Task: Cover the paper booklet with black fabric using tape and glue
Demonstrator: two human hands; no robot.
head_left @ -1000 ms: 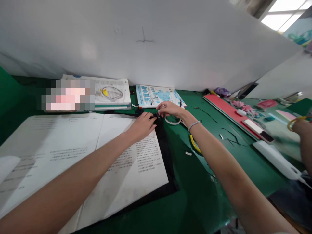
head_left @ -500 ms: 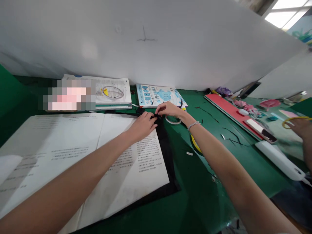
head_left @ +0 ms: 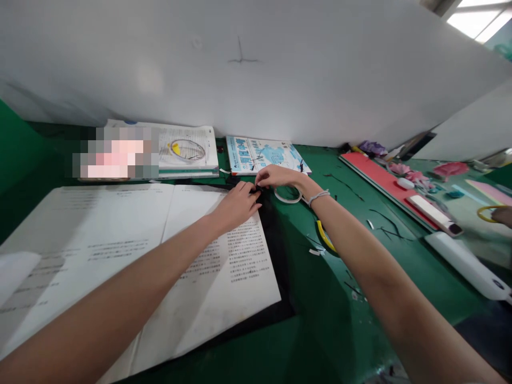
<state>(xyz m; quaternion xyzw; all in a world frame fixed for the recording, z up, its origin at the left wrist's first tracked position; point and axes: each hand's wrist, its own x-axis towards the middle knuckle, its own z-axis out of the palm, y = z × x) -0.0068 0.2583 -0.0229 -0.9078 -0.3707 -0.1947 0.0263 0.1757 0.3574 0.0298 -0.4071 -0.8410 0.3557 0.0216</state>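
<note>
The other person's hand [head_left: 503, 216] has gone farther out at 3 o'clock.
Only a bit of it shows now, by the yellow ring [head_left: 483, 217]. The view has turned a little, so less of the bright window [head_left: 474, 24] shows near 2 o'clock.

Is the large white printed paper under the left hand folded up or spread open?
Spread open: the large white printed paper lies mostly flat over thin black material, with print showing on both sides of its long crease.
</note>
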